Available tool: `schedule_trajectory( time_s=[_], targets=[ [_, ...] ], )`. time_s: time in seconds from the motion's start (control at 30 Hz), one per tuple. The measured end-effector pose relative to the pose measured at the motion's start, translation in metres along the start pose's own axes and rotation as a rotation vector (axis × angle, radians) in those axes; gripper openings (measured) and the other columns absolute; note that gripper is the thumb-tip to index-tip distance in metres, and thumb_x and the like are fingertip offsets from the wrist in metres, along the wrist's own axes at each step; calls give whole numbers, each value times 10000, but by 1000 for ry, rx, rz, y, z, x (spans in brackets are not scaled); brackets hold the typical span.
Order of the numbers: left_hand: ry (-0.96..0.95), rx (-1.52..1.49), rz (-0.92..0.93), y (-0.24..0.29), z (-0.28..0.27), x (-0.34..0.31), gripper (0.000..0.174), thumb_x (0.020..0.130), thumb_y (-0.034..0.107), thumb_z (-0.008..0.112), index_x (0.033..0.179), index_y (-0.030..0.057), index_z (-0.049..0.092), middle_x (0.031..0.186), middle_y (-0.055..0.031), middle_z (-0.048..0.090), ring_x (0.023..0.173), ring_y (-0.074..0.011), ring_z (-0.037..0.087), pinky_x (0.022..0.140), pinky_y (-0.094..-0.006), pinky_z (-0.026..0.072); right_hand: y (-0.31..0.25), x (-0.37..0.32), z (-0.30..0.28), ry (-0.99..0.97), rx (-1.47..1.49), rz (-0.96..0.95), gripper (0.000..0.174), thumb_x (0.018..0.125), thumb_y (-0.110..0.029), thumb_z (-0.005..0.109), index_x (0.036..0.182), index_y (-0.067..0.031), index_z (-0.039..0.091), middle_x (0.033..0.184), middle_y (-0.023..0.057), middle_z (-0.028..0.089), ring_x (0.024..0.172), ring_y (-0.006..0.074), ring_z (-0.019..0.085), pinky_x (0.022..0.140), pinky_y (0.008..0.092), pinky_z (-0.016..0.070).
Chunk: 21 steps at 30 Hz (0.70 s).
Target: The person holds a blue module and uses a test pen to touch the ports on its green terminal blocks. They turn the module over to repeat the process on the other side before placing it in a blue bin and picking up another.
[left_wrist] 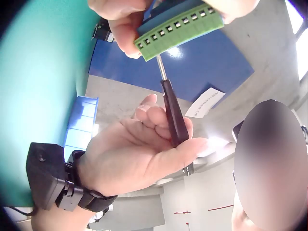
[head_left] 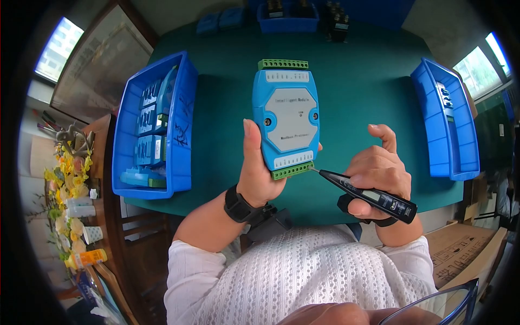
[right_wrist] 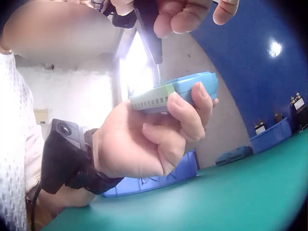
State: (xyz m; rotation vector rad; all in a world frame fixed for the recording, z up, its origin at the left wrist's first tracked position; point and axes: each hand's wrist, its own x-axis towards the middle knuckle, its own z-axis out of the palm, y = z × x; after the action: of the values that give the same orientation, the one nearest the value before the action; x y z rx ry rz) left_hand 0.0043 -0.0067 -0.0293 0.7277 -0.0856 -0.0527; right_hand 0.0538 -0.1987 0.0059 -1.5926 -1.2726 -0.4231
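My left hand [head_left: 259, 176] holds up a light-blue electronic module [head_left: 291, 116] with a grey printed label, thumb along its left edge and fingers behind it. Green screw terminal blocks run along its far end and its near end [head_left: 292, 171]. In my right hand [head_left: 382, 169] is a black voltage tester screwdriver [head_left: 374, 196] with a small display window, gripped between thumb and fingers. Its thin metal tip [left_wrist: 161, 67] meets the near terminal block around the rightmost screws in the head view. The right index finger is raised off the tester. From the right wrist view, the left fingers [right_wrist: 185, 115] wrap the module's underside.
A blue bin [head_left: 181, 130] of similar modules stands on the green table [head_left: 216, 70] at left. Another blue bin [head_left: 452, 146] with a few parts is at right. Along the back are a blue bin [head_left: 290, 25], blue modules [head_left: 219, 20] and black components [head_left: 338, 27].
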Motion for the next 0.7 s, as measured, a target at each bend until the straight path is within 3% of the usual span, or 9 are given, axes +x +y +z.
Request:
schedule_trajectory(
  time_s=[0.1, 0.2, 0.4, 0.5, 0.7],
  targets=[
    [74, 23, 12, -2, 5, 1, 849, 815, 746, 219, 1232, 41, 440, 1033, -147, 584, 914, -255, 599, 660, -335, 522, -1, -1, -2, 6, 4, -9, 347, 750, -414, 712, 816, -111, 557, 623, 5, 593, 575, 142, 589, 954, 448, 338],
    [117, 56, 16, -1, 7, 1, 843, 817, 743, 229, 1233, 41, 440, 1035, -146, 584, 907, -258, 603, 656, -339, 526, -1, -1, -2, 54, 26, -14, 341, 749, -403, 717, 814, -107, 560, 624, 9, 597, 576, 147, 592, 963, 452, 332],
    [107, -21, -8, -1, 4, 4, 824, 825, 728, 250, 1242, 42, 436, 1041, -143, 585, 897, -267, 616, 653, -349, 539, 1, -2, 0, 62, 75, -13, 327, 756, -385, 719, 810, -102, 565, 620, 17, 600, 579, 153, 593, 976, 459, 322],
    [26, 15, -16, 0, -1, 3, 835, 817, 730, 294, 1268, 35, 402, 1124, -114, 545, 939, -227, 604, 758, -341, 529, 1, -3, 3, 58, 74, -7, 330, 756, -384, 720, 811, -98, 566, 620, 19, 599, 579, 150, 594, 976, 458, 323],
    [-20, -23, -12, -1, -5, 3, 842, 816, 733, 284, 1272, 33, 393, 1128, -115, 542, 949, -227, 601, 774, -344, 524, 3, -2, 5, 58, 51, -17, 339, 740, -375, 737, 813, -90, 568, 608, 18, 592, 573, 150, 596, 968, 455, 330]
  ],
)
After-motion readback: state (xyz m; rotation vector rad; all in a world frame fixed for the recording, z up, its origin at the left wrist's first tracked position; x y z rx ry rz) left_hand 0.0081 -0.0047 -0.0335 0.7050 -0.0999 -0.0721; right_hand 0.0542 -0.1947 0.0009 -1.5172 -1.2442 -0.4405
